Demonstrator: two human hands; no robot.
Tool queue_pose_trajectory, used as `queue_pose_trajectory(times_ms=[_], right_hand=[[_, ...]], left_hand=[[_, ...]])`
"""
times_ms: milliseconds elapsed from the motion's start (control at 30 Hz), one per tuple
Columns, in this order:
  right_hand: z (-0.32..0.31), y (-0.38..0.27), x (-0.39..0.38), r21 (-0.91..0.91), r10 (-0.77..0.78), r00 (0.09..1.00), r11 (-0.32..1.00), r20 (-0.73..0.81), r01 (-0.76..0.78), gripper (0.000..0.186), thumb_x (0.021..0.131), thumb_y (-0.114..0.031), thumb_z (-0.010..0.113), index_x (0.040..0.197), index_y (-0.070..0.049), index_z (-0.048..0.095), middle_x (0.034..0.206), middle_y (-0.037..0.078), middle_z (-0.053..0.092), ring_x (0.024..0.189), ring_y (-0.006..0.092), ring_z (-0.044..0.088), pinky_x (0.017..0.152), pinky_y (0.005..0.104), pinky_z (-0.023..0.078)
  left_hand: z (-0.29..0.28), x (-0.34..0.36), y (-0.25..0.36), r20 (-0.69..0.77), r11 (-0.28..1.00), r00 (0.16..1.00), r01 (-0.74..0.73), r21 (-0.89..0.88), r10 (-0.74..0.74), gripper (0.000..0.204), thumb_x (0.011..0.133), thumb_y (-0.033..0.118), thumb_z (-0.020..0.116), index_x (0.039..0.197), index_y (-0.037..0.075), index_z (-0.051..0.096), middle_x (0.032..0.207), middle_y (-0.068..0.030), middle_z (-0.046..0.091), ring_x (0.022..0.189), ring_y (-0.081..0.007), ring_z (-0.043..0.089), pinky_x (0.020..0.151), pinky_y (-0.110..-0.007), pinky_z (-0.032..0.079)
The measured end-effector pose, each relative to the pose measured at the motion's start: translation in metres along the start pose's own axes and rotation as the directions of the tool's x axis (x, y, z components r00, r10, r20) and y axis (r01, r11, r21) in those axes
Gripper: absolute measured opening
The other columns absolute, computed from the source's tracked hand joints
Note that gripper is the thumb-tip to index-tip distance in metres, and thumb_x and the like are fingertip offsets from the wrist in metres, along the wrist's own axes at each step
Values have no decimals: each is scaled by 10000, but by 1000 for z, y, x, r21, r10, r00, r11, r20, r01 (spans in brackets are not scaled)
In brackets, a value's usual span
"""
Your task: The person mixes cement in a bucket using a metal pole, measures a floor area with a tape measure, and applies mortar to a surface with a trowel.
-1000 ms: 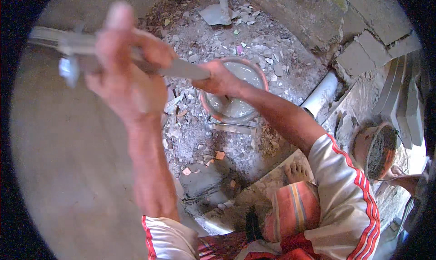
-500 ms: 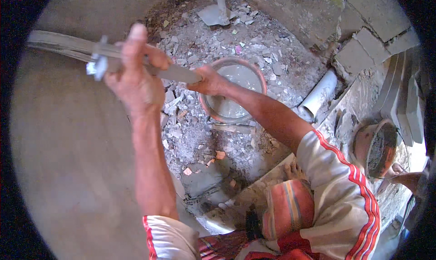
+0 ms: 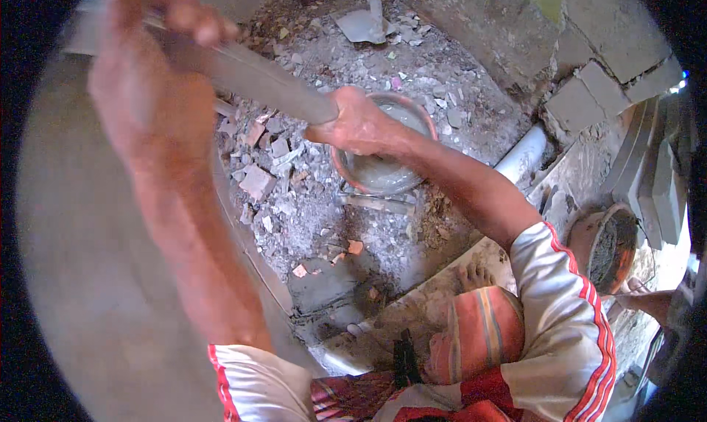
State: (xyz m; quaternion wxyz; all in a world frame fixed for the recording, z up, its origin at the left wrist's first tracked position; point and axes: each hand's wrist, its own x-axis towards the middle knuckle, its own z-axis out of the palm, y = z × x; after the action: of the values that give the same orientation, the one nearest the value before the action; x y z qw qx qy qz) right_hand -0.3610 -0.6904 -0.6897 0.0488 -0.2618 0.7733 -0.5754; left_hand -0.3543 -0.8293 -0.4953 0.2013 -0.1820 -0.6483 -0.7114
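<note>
Grey metal straightedge (image 3: 258, 79), long and flat, mortar-smeared, held at both ends: left hand (image 3: 147, 90) wrapped around the upper-left end with fingers curled over its top edge, right hand (image 3: 353, 124) clamped on the lower-right end. Straightedge lies tilted against a smooth grey plastered wall (image 3: 88, 275), which curves with the lens and fills the left of view. Right hand sits directly above a round reddish basin (image 3: 412, 113) holding pale grey watery slurry. Landmark = basin: left of it, broken brick chips and rubble (image 3: 258, 179), rough and angular, on a dusty cement floor; above it, a flat grey trowel blade (image 3: 361, 24) on the debris; right of it, a white pipe (image 3: 523, 153) lying slantwise, then cracked grey blocks (image 3: 582, 102); far lower right, a second reddish pan (image 3: 604, 249) with dark mortar. Below the basin, person's bare foot (image 3: 471, 278) on a dusty ledge, striped cloth at the knee, white sleeves with red stripes
</note>
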Motion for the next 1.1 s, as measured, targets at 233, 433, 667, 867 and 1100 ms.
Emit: queue_pose_trajectory(times_ms=[233, 433, 667, 867, 1100], right_hand=[[22, -11, 0, 123, 84, 996, 989, 34, -87, 260, 768, -216, 722, 839, 27, 667, 647, 72, 636, 641, 104, 584, 584, 345, 483], [60, 73, 2, 195, 78, 997, 978, -9, -74, 247, 796, -235, 698, 915, -20, 672, 679, 101, 660, 642, 155, 627, 619, 386, 511], [56, 128, 23, 95, -50, 993, 994, -104, 60, 212, 789, -184, 724, 902, -19, 656, 735, 85, 661, 695, 129, 606, 646, 346, 509], [46, 118, 2, 152, 117, 991, 983, -58, -107, 181, 798, -175, 694, 872, -12, 662, 740, 57, 660, 723, 106, 601, 658, 335, 499], [30, 37, -21, 109, 160, 985, 982, -62, -153, 218, 784, -201, 672, 739, 9, 639, 653, 64, 642, 639, 138, 623, 600, 349, 492]], left_hand=[[-20, -4, 12, 122, 999, 993, 1, 35, -6, 257, 993, 277, 480, 1139, 94, 585, 821, -29, 460, 727, -180, 475, 746, -385, 465], [14, -53, -50, -172, 994, 982, 86, 74, -73, 316, 869, 363, 707, 750, 89, 604, 583, -23, 468, 523, -165, 478, 552, -364, 444], [11, -53, -90, -188, 992, 975, 127, 19, -121, 373, 844, 359, 704, 642, 84, 554, 529, -41, 474, 480, -171, 470, 524, -377, 445], [10, -52, -92, -147, 969, 958, 239, -54, -245, 400, 828, 375, 708, 620, 98, 506, 526, -44, 415, 488, -185, 457, 549, -386, 450], [-4, -26, -45, 1, 979, 987, 162, -128, -163, 309, 911, 357, 626, 816, 73, 548, 652, -36, 441, 595, -182, 489, 626, -391, 445]])
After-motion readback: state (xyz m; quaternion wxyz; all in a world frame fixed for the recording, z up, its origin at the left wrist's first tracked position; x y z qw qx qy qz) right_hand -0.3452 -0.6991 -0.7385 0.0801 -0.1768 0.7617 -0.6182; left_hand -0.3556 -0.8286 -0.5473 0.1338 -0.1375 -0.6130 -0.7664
